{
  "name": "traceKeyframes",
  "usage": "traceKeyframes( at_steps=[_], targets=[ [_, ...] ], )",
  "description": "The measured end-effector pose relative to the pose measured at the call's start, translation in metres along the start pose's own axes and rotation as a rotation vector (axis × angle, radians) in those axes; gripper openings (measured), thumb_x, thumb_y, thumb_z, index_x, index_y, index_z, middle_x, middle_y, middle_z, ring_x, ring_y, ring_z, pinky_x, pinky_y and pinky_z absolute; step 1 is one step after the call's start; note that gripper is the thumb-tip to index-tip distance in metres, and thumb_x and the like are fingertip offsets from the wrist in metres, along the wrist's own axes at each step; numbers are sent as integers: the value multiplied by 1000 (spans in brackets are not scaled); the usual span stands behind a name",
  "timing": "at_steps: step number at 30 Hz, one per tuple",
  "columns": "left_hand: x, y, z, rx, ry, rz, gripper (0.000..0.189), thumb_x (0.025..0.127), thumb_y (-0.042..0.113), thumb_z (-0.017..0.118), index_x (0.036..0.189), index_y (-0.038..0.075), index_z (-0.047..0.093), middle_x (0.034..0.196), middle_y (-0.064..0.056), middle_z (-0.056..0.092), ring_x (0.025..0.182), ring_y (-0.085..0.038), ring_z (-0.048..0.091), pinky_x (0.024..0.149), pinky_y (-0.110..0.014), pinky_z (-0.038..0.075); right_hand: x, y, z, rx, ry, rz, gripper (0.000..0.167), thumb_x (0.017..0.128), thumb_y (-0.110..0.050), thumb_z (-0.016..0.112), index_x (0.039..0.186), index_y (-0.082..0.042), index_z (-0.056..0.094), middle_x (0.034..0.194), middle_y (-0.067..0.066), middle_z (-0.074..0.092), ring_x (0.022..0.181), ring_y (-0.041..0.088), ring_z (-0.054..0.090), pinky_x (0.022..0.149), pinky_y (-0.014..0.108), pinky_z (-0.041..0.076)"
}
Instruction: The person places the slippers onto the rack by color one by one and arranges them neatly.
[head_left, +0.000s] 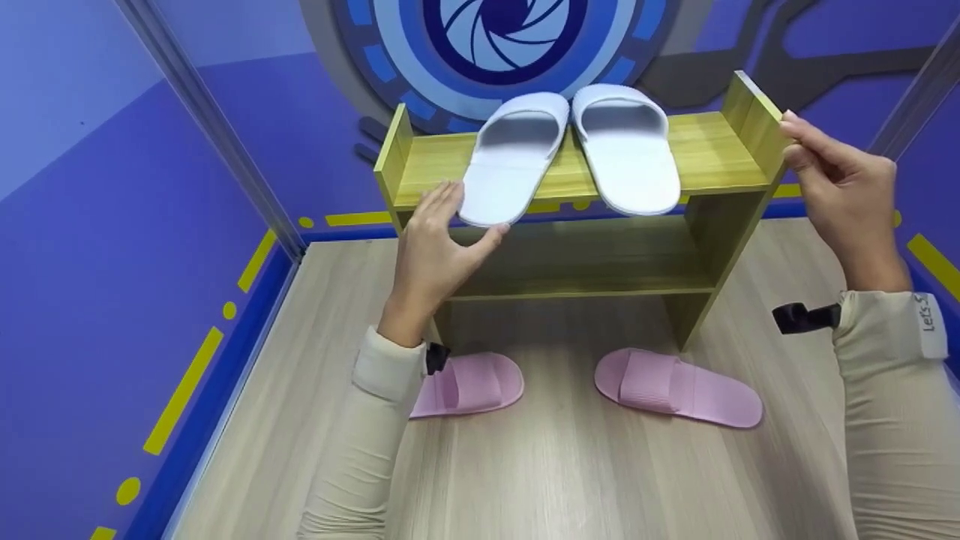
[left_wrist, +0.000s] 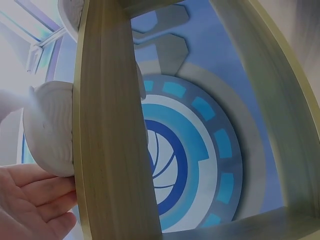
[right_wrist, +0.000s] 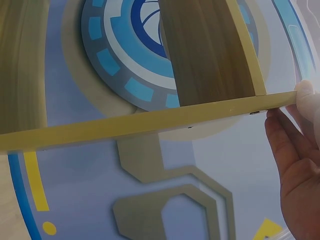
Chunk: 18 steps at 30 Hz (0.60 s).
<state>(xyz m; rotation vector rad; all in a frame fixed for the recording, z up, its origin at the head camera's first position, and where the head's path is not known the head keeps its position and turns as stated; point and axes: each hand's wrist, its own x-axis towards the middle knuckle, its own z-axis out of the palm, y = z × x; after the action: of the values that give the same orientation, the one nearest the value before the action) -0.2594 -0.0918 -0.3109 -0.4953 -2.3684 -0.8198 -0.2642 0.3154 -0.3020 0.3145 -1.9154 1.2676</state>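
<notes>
Two white slippers lie side by side on the top board of a wooden shoe rack, their heels toward me and jutting past its front edge. At the heel of the left white slipper, my left hand holds on, fingers along its left side and thumb at its right. The right white slipper lies untouched. My right hand pinches the upper edge of the rack's right side panel between thumb and fingers. In the left wrist view, the fingers touch the slipper's sole.
On the floor before the rack lie two pink slippers, the left pink slipper partly behind my left sleeve, the right pink slipper angled outward. A lower shelf runs beneath the top board. Blue and purple wall panels enclose the back and sides.
</notes>
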Motion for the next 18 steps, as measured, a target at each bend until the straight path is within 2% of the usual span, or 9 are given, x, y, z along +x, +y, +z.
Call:
traceKeyframes(
  at_steps=[4,9,18],
  targets=[
    [1,3,4,3,29,-3,74,77,44,78,129,-5,58,133,-18,59,128,-32,52,115,-40,34,0,1,0,-15,-3,-11,26,87,0,66,113,-4,71,120,4,68,110,3,64,82,7,49],
    [3,7,9,8,56,24,74,76,47,78,127,-4,60,129,-18,62,125,-31,56,114,-39,35,0,-1,0,2,5,-8,26,86,1,66,112,-2,71,119,4,68,112,4,64,84,8,49],
    [3,9,10,-3,36,37,61,83,37,72,126,-4,60,128,-16,63,126,-28,55,116,-40,32,-1,-3,0,-10,-1,5,27,88,-2,66,114,-5,70,121,4,67,109,2,64,81,6,49]
  ],
)
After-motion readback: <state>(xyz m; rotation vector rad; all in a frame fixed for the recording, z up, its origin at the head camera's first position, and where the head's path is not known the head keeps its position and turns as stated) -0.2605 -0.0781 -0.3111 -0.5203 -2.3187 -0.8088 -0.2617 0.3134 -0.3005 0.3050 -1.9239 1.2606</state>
